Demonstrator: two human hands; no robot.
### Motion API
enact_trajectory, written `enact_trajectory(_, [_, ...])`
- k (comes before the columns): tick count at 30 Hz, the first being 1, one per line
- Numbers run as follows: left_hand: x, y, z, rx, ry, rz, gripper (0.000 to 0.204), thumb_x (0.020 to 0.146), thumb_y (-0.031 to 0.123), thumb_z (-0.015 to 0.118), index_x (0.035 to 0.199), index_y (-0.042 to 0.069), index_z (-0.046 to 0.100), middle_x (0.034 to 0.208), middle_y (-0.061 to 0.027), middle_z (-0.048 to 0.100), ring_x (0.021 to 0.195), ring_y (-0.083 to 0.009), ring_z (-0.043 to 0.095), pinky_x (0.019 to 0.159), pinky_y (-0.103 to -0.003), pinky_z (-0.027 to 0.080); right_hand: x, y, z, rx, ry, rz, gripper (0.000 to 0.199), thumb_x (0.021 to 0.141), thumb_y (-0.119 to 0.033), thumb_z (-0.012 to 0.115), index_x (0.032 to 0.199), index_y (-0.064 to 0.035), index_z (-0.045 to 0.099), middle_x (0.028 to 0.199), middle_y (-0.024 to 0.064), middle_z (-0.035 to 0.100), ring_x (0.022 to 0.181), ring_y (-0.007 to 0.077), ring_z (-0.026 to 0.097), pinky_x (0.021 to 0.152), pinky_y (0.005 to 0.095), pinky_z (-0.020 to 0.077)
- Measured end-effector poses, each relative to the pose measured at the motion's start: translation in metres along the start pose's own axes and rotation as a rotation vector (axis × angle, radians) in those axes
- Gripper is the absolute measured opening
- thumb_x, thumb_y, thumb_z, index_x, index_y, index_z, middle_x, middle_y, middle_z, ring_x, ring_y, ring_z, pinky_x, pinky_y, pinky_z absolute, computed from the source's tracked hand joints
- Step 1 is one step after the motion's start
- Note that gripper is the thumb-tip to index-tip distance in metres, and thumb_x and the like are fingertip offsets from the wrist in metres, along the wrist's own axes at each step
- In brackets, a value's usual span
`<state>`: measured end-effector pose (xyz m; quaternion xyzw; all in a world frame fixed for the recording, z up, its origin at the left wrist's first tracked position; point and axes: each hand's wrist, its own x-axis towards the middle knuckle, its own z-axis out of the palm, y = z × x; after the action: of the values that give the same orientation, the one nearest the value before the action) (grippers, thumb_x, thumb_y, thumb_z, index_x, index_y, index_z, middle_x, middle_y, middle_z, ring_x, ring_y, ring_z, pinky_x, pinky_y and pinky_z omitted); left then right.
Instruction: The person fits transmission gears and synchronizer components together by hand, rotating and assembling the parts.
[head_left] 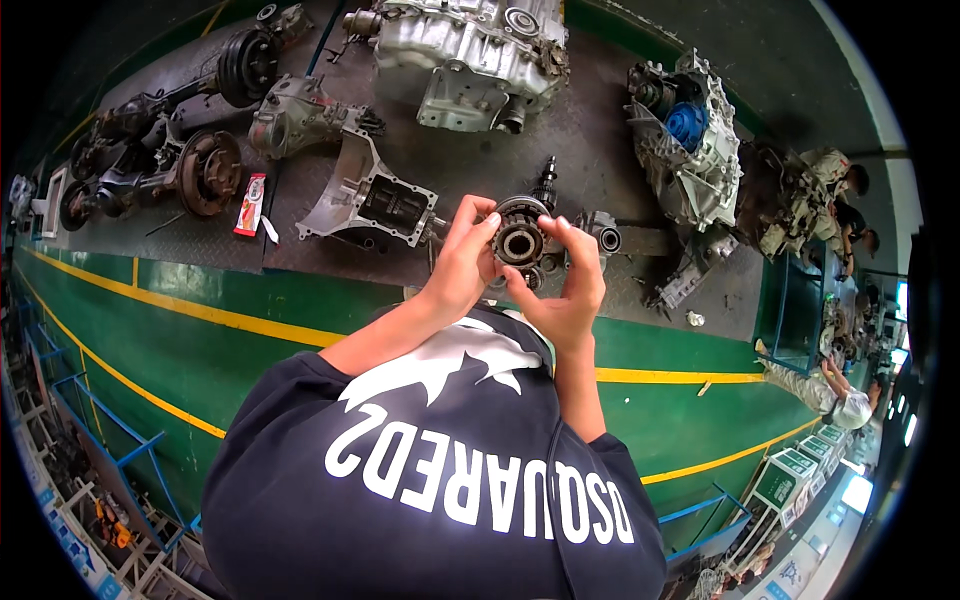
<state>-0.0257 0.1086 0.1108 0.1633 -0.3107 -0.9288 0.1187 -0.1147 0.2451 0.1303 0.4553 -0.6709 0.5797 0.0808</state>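
Gear hub (520, 243) between both hands, above mat (590, 150).

A single head-worn fisheye view looks steeply down the person's chest, whose dark shirt (440, 470) fills the lower centre of the frame. It faces a dark mat (580, 150) across the upper half, close enough that the raised hands sit at centre. The green floor (230, 340) curves toward the rim, and straight yellow lines (190, 308) bend.

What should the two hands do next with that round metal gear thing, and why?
Probably turn the round dark metal gear hub slowly to inspect it: the left hand and right hand pinch its rim, lifted above the grey metal floor plate, bore facing the camera.
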Motion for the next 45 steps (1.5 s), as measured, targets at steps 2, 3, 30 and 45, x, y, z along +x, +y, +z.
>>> enact_trajectory(2, [-0.003,0.002,0.002,0.025,-0.011,0.006,0.018,0.112,0.021,0.039,0.124,0.008,0.043,0.124,-0.0141,0.062,0.111,-0.0214,0.067,0.095,-0.036,0.056,0.001,-0.003,0.0,-0.103,0.014,-0.057,0.068,0.069,-0.002,0.088,0.132,-0.0003,0.062,0.127,0.0158,0.07,0.111,0.0303,0.067,0.093,0.0389,0.0558])
enact_trajectory(3, [-0.004,0.003,0.004,0.023,-0.015,0.005,0.018,0.112,0.021,0.039,0.124,0.008,0.043,0.124,-0.0141,0.062,0.111,-0.0214,0.067,0.095,-0.036,0.056,0.0,-0.005,-0.001,-0.112,0.016,-0.072,0.069,0.07,-0.002,0.087,0.133,0.0019,0.06,0.127,0.0175,0.07,0.114,0.0297,0.066,0.096,0.0391,0.0543])
enact_trajectory(30, [-0.017,0.007,0.001,0.205,-0.104,0.166,0.049,0.1,0.007,0.066,0.143,0.004,0.041,0.127,-0.0096,0.062,0.113,-0.0141,0.062,0.091,-0.03,0.055,-0.011,-0.012,0.014,0.135,0.071,0.109,0.075,0.076,0.006,0.081,0.143,0.0057,0.048,0.138,0.0283,0.063,0.131,0.0367,0.061,0.111,0.043,0.0494])
enact_trajectory(45, [-0.009,0.005,0.009,0.246,-0.136,0.134,0.054,0.106,0.01,0.057,0.155,0.006,0.033,0.137,-0.0108,0.056,0.124,-0.0184,0.058,0.106,-0.039,0.054,-0.008,0.003,0.016,0.111,0.125,0.063,0.065,0.073,0.005,0.083,0.134,0.0062,0.059,0.132,0.0241,0.067,0.131,0.0386,0.061,0.107,0.0436,0.0535])
